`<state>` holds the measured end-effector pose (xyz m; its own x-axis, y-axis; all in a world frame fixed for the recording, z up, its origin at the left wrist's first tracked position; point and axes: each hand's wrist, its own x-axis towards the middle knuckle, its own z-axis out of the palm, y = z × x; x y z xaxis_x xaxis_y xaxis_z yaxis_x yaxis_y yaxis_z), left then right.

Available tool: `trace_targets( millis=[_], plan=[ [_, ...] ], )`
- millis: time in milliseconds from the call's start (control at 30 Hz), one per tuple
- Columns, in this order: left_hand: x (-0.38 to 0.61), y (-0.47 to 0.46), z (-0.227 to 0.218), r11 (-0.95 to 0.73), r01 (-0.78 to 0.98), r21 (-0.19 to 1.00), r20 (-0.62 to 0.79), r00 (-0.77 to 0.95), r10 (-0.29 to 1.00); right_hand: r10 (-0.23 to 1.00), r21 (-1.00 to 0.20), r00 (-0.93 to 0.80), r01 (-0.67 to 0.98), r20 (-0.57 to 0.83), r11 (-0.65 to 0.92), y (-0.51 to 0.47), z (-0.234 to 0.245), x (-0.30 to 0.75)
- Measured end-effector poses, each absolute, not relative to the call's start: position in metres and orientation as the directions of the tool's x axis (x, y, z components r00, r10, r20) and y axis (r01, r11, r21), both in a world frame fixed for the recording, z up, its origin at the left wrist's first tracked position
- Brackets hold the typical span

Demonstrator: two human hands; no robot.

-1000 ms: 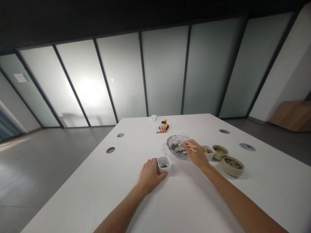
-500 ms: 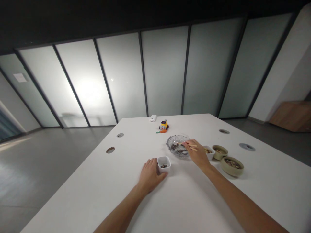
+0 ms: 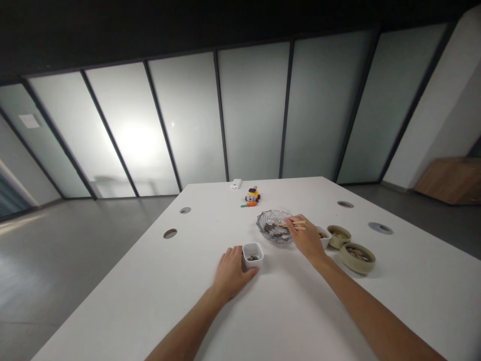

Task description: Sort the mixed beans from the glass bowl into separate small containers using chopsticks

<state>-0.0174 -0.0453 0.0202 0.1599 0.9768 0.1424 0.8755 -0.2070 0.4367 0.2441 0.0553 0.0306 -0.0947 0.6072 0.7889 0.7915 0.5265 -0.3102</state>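
My right hand (image 3: 307,241) is closed around a pair of wooden chopsticks (image 3: 299,222). Their tips reach into a clear scalloped glass bowl (image 3: 267,235), where small dark pieces lie on the bottom. My left hand (image 3: 231,273) rests on the table, thumb and fingers gripping the side of a small square white bowl (image 3: 259,263) with a few dark pieces inside. Partly hidden behind my right hand stands another white bowl (image 3: 325,243) holding brownish pieces. To its right are two olive-green bowls, a smaller one (image 3: 344,239) and a larger one (image 3: 356,266), both with light-brown contents.
Everything stands on a white table (image 3: 180,281) with round holes near its sides. Beyond the glass bowl lie a toy carrot (image 3: 251,204), a yellow toy vehicle (image 3: 253,194) and a white box-shaped device (image 3: 236,184). Frosted glass panels (image 3: 251,115) line the back.
The chopsticks in my right hand have shifted slightly, with their tips a little lower in the glass bowl. My left hand stays on the small white bowl.
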Motion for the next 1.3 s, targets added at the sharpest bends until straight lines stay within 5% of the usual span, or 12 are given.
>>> trace_targets(
  millis=[833,1000,1133,1300],
  plan=[
    [-0.019,-0.042,0.015,-0.217,0.867,0.448,0.157,0.163,0.974,0.586,-0.358,-0.039,0.758,0.81,0.545,0.056,0.04,0.254],
    [-0.018,-0.042,0.016,-0.208,0.872,0.443,0.148,0.158,0.976,0.642,-0.507,0.076,0.687,0.763,0.521,0.055,0.059,0.261],
    [-0.018,-0.045,0.019,-0.189,0.877,0.441,0.13,0.145,0.981,0.825,-0.8,0.1,0.333,0.557,0.5,0.05,0.08,0.264],
    [-0.018,-0.046,0.021,-0.191,0.881,0.433,0.125,0.151,0.981,0.908,-0.902,-0.011,0.11,0.419,0.418,0.036,0.099,0.256]
  ],
)
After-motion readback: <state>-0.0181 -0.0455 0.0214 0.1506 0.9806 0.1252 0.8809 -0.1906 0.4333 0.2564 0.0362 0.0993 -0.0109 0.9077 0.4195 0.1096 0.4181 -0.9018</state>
